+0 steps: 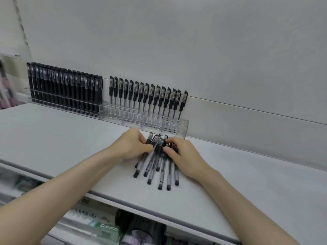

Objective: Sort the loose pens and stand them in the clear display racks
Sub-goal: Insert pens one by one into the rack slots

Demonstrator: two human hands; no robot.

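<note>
Both left grip (131, 145) and right grip (179, 153) clutch the pens (169, 174) at their caps; barrels point toward the shelf (70, 138) front edge.

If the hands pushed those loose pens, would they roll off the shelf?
Probably a little: the loose pens have slim round barrels and lie flat on the smooth shelf. Their cap clips would likely stop a long roll. They look stiff and light; the left hand and right hand gather many together.

L rack (103, 110) ~18; R rack (184, 124) 15; loose pens (169, 172) ~8.
</note>
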